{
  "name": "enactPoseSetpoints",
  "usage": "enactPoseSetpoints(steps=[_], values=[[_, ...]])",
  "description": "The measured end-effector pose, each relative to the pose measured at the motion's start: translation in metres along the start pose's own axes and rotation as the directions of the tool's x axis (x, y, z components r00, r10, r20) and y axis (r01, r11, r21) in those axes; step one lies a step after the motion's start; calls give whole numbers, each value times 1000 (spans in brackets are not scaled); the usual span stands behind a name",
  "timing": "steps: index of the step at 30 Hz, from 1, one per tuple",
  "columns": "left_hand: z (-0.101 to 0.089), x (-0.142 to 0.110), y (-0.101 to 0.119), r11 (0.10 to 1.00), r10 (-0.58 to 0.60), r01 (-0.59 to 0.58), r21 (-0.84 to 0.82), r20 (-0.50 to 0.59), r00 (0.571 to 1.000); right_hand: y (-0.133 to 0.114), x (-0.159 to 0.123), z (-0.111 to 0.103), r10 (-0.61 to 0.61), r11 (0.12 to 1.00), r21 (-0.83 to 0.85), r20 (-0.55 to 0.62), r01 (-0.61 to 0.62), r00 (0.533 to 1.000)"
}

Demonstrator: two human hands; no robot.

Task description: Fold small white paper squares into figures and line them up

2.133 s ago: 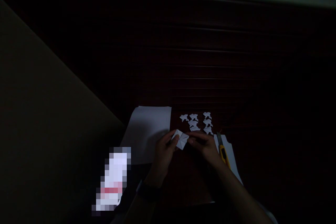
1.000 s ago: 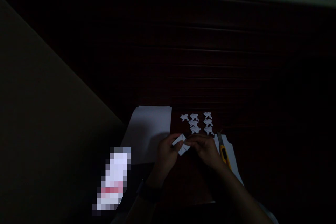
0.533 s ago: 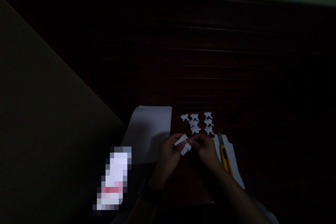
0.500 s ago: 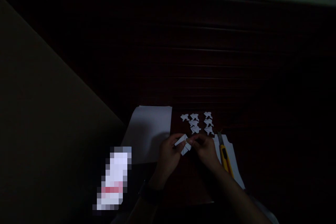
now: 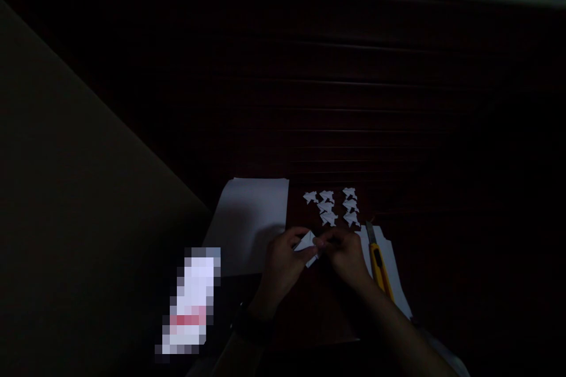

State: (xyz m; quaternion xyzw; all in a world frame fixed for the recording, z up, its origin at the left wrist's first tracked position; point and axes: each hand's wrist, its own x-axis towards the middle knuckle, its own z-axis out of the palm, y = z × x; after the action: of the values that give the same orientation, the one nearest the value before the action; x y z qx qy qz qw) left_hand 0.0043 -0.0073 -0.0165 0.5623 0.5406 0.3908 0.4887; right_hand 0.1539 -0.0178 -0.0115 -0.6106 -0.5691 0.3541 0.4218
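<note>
A small piece of folded white paper (image 5: pixel 305 241) is held in the air between both hands, above the dark table. My left hand (image 5: pixel 283 259) pinches it from the left, thumb on top and fingers beneath. From the right, my right hand (image 5: pixel 347 253) grips its edge between thumb and forefinger, hiding that corner. Just beyond the hands lie several small folded paper figures (image 5: pixel 327 207), shaped like frogs or fish, in a few columns. The scene is dim, so fine creases are hard to make out.
White paper sheets (image 5: pixel 252 218) lie at the left. A yellow utility knife (image 5: pixel 379 265) with its blade out rests on more white paper (image 5: pixel 395 271) at the right. A bright pixelated object (image 5: pixel 192 300) is at lower left. A pale wall panel (image 5: pixel 88 188) slants along the left.
The paper showed a creased square face about two seconds ago; now it is turned and its flaps are folded differently. Both hands have shifted slightly and keep hold of it.
</note>
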Motion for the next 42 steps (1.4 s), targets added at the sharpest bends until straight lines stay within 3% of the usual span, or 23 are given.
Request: enactPoseSetpoints(steps=[4,8,17,29,36,42], values=[[0,-1,0,1000,12,-12,9,13,1000,-1,0,-3,-35,999,19,49,34,998],[0,-4,3,1000,2,-2,8,0,1000,-1,3,-8,-2,994,109,105,-10,994],[0,-3,4,995,-46,47,-85,8,999,4,5,-7,40,965,255,71,-57,997],[-1,-1,2,968,-93,98,-231,32,995,0,2,2,29,985,170,4,-30,1000],[1,-1,-1,996,-16,20,-91,47,999,0,2,2,-58,985,163,-2,58,998],[1,-3,2,998,-20,21,-51,21,1000,0,2,-2,-107,982,168,94,90,990]])
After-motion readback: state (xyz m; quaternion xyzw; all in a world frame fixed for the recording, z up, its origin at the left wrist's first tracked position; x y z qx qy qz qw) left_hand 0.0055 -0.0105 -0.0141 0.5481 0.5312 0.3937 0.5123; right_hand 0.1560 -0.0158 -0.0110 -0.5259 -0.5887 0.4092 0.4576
